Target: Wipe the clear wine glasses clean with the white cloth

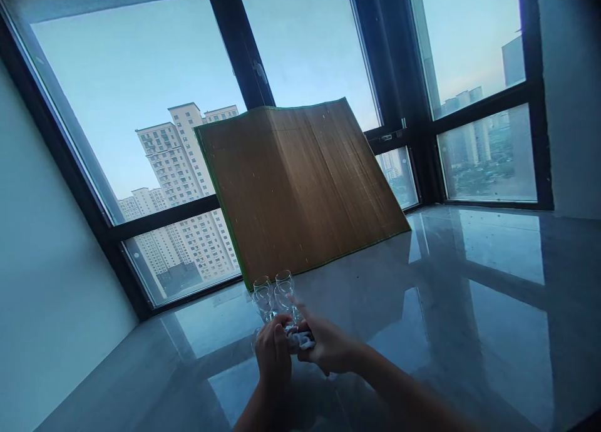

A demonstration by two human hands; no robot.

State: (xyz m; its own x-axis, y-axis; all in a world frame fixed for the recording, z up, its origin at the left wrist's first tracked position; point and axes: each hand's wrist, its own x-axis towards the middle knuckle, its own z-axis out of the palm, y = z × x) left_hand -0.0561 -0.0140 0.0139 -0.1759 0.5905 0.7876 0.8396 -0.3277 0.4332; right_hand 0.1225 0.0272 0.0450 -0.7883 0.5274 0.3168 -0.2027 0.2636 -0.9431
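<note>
Both hands are close together at the lower centre, over a glossy grey surface. My left hand (273, 350) is closed, with its fingers bent round something clear that is mostly hidden. My right hand (326, 344) is closed on a crumpled pale cloth (300, 339), which lies between the two hands. Just beyond the fingers stand clear glasses, one on the left (261, 295) and another beside it on the right (284, 288). More clear glass shows close to them, partly covered by the hands.
A brown woven mat (305, 188) with a green edge leans against the window behind the glasses. Dark window frames (164, 218) surround the glossy ledge (488, 332). A pale wall (56, 257) rises at the left, and tall buildings show outside.
</note>
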